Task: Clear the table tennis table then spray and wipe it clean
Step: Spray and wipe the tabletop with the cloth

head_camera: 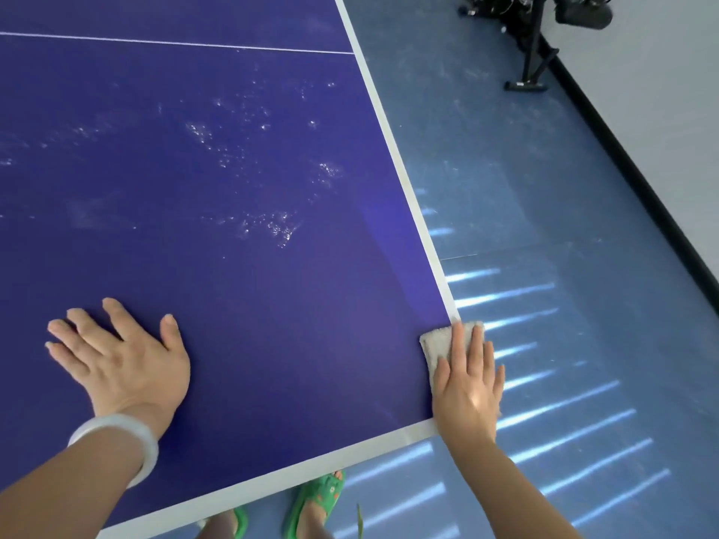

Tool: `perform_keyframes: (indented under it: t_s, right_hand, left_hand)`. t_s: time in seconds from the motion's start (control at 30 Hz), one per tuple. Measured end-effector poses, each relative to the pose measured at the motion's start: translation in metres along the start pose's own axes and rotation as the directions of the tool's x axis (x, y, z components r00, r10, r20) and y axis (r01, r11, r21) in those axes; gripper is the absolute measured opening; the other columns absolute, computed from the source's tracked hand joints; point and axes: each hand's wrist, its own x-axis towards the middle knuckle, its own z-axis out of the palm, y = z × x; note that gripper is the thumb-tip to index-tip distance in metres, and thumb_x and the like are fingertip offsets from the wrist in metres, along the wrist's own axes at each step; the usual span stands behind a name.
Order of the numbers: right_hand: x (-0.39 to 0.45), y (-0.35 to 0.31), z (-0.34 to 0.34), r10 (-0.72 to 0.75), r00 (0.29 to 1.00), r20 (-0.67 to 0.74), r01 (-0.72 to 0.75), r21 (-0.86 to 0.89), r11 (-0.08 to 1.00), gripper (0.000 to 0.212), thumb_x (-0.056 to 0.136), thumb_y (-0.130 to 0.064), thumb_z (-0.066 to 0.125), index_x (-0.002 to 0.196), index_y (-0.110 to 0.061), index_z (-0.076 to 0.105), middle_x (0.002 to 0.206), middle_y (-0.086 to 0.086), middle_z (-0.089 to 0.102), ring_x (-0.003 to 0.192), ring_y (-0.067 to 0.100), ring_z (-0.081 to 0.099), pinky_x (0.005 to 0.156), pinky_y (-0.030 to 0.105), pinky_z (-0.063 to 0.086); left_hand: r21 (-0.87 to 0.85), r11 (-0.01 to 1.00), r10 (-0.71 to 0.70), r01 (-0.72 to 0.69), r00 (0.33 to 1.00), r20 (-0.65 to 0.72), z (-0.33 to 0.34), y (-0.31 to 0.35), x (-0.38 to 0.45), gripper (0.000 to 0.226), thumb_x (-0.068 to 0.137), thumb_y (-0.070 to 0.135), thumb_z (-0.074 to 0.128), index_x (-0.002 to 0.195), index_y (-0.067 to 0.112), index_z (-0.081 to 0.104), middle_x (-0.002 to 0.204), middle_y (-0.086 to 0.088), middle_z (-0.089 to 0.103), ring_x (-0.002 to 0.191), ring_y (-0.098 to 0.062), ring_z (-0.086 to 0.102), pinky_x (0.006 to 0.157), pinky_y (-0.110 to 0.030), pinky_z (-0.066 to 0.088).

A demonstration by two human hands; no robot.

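The blue table tennis table fills most of the view, with white edge lines and patches of spray droplets across its middle. My left hand rests flat on the surface near the front edge, fingers spread. My right hand presses a pale folded cloth flat onto the table's near right corner, fingers straight over it. Part of the cloth hangs past the side edge.
Blue floor with stripes of light lies to the right of the table. A black stand with equipment sits by the wall at the top right. My feet in green sandals show below the table's front edge.
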Motion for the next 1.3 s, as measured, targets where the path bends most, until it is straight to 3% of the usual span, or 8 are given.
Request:
perform_keyframes:
  t_s: [0.17,0.33,0.53,0.73,0.87,1.07,1.2,1.3]
  right_hand:
    - [0.058,-0.074,0.002,0.009,1.000,0.012,-0.008,-0.038,0.999,0.059,0.103,-0.040,0.019,0.156,-0.028,-0.003,0.164,0.006,-0.008,0.149,0.034,0.000,0.119,0.055,0.003]
    - [0.091,-0.169,0.003,-0.278,0.960,0.036,0.280,-0.064,0.958,0.058,0.103,-0.039,0.013,0.156,-0.025,-0.008,0.163,0.006,-0.012,0.149,0.032,-0.012,0.118,0.055,-0.007]
    - [0.066,-0.201,0.016,-0.813,0.568,0.126,0.822,-0.144,0.551,0.059,0.102,-0.042,0.008,0.157,-0.023,0.007,0.165,0.003,0.001,0.151,0.029,-0.003,0.121,0.052,0.001]
    - [0.171,-0.152,-0.007,-0.307,0.951,-0.025,0.304,-0.083,0.949,0.056,0.104,-0.037,0.019,0.157,-0.025,0.005,0.164,0.003,0.004,0.149,0.030,0.002,0.119,0.051,0.002]
    - [0.170,-0.211,-0.003,-0.165,0.985,-0.052,0.167,0.019,0.986,0.058,0.104,-0.039,0.018,0.157,-0.023,0.002,0.164,0.006,-0.003,0.150,0.030,-0.004,0.119,0.054,-0.003]
    - [0.150,-0.242,0.007,-0.835,0.537,0.119,0.837,-0.204,0.508,0.058,0.101,-0.039,0.009,0.157,-0.019,0.011,0.164,0.005,0.002,0.150,0.034,0.001,0.120,0.054,0.005]
    - [0.222,-0.209,-0.013,-0.479,0.875,-0.071,0.462,-0.171,0.870,0.053,0.102,-0.031,0.024,0.153,-0.014,0.023,0.162,0.009,0.015,0.143,0.036,0.016,0.117,0.053,0.012]
    - [0.240,-0.228,-0.018,-0.211,0.976,-0.051,0.212,0.024,0.977,0.059,0.104,-0.038,0.020,0.157,-0.017,0.006,0.164,0.004,0.003,0.149,0.029,0.001,0.119,0.051,0.002]
  left_hand:
    - [0.020,1.000,-0.011,0.011,1.000,0.023,-0.007,0.004,-0.002,0.073,0.097,0.049,0.032,0.150,-0.001,0.019,0.154,-0.034,0.011,0.145,-0.048,0.001,0.119,-0.057,0.000]
    - [0.050,0.998,-0.028,0.025,0.998,0.055,-0.015,0.009,-0.004,0.076,0.096,0.050,0.026,0.151,-0.001,0.020,0.155,-0.033,0.012,0.146,-0.047,0.001,0.120,-0.055,0.000]
    - [0.069,0.997,-0.021,0.017,0.997,0.070,-0.021,0.010,-0.005,0.075,0.095,0.048,0.027,0.151,-0.002,0.023,0.154,-0.034,0.015,0.146,-0.048,0.005,0.120,-0.056,0.003]
    - [0.072,0.997,-0.021,0.017,0.998,0.054,-0.020,0.012,-0.003,0.070,0.099,0.046,0.029,0.148,-0.004,0.030,0.151,-0.037,0.022,0.144,-0.050,0.011,0.119,-0.058,0.008]
    - [0.082,0.997,-0.002,-0.002,0.999,0.042,-0.019,0.011,-0.003,0.079,0.093,0.051,0.017,0.146,-0.005,0.033,0.149,-0.038,0.025,0.143,-0.052,0.015,0.118,-0.060,0.012]
    - [0.084,0.996,-0.006,0.002,0.999,0.051,-0.018,0.010,-0.003,0.081,0.093,0.053,0.014,0.148,-0.004,0.031,0.150,-0.037,0.024,0.144,-0.050,0.012,0.118,-0.060,0.012]
    - [0.065,0.998,0.004,-0.005,1.000,0.027,-0.017,0.011,-0.003,0.080,0.093,0.052,0.017,0.146,-0.006,0.033,0.148,-0.039,0.026,0.144,-0.051,0.014,0.118,-0.060,0.013]
    - [0.082,0.997,0.002,-0.005,0.999,0.035,-0.016,0.011,-0.003,0.080,0.094,0.052,0.018,0.146,-0.005,0.033,0.149,-0.038,0.026,0.144,-0.051,0.015,0.118,-0.060,0.014]
